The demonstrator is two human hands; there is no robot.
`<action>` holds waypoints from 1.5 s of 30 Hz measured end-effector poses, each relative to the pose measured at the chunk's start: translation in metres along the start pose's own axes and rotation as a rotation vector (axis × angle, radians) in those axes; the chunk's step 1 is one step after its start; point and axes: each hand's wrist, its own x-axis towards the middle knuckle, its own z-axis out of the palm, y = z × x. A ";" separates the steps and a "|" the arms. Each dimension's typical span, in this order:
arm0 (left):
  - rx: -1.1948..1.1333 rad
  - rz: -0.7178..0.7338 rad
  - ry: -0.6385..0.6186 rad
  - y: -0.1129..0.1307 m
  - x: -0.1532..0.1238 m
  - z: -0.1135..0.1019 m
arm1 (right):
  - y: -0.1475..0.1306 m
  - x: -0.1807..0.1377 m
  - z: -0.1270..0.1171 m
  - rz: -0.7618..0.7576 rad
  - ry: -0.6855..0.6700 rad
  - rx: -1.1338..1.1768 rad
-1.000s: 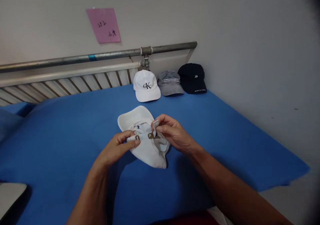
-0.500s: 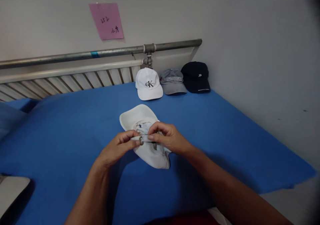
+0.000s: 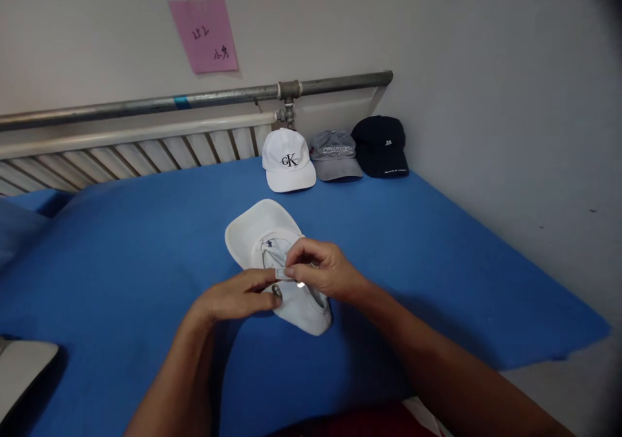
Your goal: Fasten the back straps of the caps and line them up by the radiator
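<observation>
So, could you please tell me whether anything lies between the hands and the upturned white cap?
Nothing visible does. The left hand and right hand both pinch the back strap of the white cap on the blue sheet. The three other caps lie apart, by the wall.

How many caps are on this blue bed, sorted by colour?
White: 2, the held cap and the logo cap
Grey cap: 1
Dark cap: 1
Total: 4
</observation>
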 end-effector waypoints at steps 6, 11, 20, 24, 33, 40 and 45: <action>-0.047 0.023 0.040 -0.009 0.007 0.001 | -0.003 -0.002 -0.003 -0.081 -0.140 -0.179; -0.368 0.057 0.213 -0.009 0.010 0.001 | -0.003 -0.001 -0.007 -0.089 -0.110 -0.149; -0.846 -0.073 0.400 0.001 0.011 0.002 | 0.008 0.001 -0.005 -0.135 0.016 -0.266; -0.925 -0.085 0.443 0.004 0.014 0.005 | 0.006 0.000 -0.003 -0.131 0.042 -0.255; -0.808 -0.016 0.526 0.006 0.016 0.014 | 0.003 -0.002 -0.001 -0.277 0.091 -0.402; -0.707 -0.021 0.553 0.013 0.014 0.019 | -0.001 -0.003 0.001 -0.564 0.062 -0.605; -0.634 -0.029 0.575 0.015 0.015 0.019 | -0.004 -0.005 0.001 -0.650 0.019 -0.757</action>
